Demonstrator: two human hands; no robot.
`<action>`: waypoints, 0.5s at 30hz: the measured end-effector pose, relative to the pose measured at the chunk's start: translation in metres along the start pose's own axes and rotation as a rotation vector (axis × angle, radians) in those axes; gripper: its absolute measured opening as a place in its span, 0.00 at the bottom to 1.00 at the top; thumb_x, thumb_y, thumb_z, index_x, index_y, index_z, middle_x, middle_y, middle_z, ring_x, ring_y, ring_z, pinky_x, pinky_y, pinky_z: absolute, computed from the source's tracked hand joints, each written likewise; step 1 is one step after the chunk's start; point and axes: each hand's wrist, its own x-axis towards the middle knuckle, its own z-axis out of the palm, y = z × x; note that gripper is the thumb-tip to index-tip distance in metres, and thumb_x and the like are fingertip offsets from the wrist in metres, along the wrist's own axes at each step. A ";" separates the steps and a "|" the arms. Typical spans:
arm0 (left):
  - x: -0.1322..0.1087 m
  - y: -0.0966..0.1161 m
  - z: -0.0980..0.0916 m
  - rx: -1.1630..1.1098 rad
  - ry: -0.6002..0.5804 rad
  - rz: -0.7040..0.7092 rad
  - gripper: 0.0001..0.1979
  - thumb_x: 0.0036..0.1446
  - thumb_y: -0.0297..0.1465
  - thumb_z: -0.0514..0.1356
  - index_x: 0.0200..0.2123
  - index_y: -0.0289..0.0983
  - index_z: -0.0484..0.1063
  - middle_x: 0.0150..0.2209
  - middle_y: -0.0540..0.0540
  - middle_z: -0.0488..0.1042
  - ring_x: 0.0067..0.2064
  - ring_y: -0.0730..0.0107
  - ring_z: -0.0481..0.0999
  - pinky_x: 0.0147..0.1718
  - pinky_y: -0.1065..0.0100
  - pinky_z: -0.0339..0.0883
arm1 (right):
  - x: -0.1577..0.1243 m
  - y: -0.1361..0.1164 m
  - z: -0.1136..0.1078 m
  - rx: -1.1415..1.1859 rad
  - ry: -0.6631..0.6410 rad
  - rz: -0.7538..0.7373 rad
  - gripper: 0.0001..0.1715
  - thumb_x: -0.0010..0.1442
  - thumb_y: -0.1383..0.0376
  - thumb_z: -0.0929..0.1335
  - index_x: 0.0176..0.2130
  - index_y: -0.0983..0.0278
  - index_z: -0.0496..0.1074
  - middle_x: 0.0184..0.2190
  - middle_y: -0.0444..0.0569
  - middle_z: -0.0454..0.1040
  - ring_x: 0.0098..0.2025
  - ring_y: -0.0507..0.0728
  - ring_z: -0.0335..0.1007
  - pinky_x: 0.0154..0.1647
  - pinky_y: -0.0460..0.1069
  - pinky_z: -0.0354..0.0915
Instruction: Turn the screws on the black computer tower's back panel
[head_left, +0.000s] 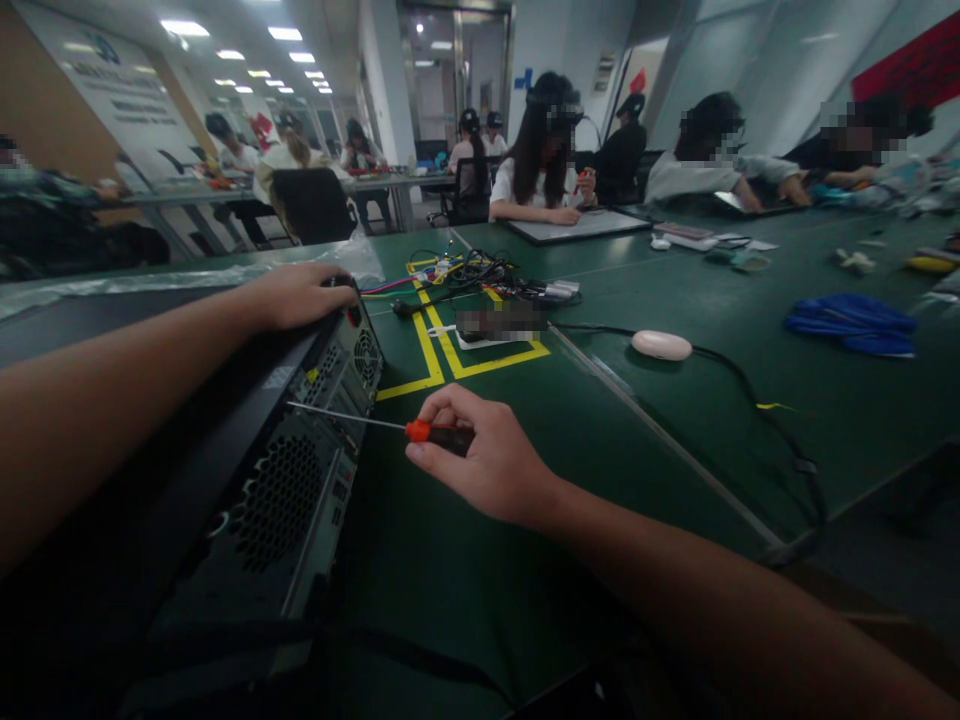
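A black desktop computer case (135,400) lies on its side at the left, its rear panel with round fan vents facing right. My left hand (304,295) rests on the upper far corner of the case, fingers curled over the rear edge. In my right hand (487,450) is a screwdriver (442,437) with a black and orange handle, fingers closed round it. The long thin shaft points left, and its tip meets the rear panel near the top edge; whether it sits in a screw is too small to tell.
Beyond the case, tangled cables (480,272) and a dark blurred device (499,322) lie by yellow tape (495,365) on the green table (675,430). A pale oval object (661,346) sits on a black cable. Farther right lies a blue bundle (851,325). People sit across the table.
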 end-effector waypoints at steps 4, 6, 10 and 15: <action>0.002 -0.003 0.002 0.005 0.003 0.012 0.38 0.57 0.49 0.45 0.61 0.31 0.68 0.60 0.35 0.71 0.61 0.48 0.69 0.61 0.54 0.59 | 0.000 0.000 0.000 0.003 0.004 -0.006 0.09 0.60 0.65 0.73 0.40 0.64 0.71 0.29 0.41 0.72 0.29 0.50 0.67 0.33 0.47 0.62; 0.003 -0.005 0.003 0.007 0.002 0.027 0.38 0.57 0.49 0.44 0.61 0.30 0.68 0.60 0.35 0.71 0.61 0.48 0.69 0.61 0.55 0.59 | 0.000 0.000 0.000 0.008 0.002 -0.002 0.09 0.60 0.64 0.73 0.40 0.64 0.71 0.29 0.41 0.72 0.30 0.50 0.67 0.34 0.48 0.62; 0.004 -0.006 0.003 0.013 -0.004 0.019 0.39 0.58 0.49 0.44 0.62 0.29 0.66 0.61 0.34 0.70 0.61 0.48 0.69 0.62 0.55 0.59 | 0.000 0.001 0.001 0.000 0.012 -0.011 0.09 0.60 0.64 0.73 0.40 0.63 0.71 0.28 0.40 0.71 0.29 0.50 0.66 0.33 0.48 0.61; 0.003 -0.004 0.002 0.019 -0.007 0.014 0.37 0.58 0.48 0.44 0.62 0.30 0.67 0.62 0.35 0.69 0.62 0.48 0.68 0.62 0.56 0.58 | 0.001 0.002 0.000 -0.001 -0.002 0.005 0.09 0.60 0.63 0.73 0.40 0.63 0.71 0.29 0.41 0.72 0.30 0.51 0.66 0.35 0.48 0.61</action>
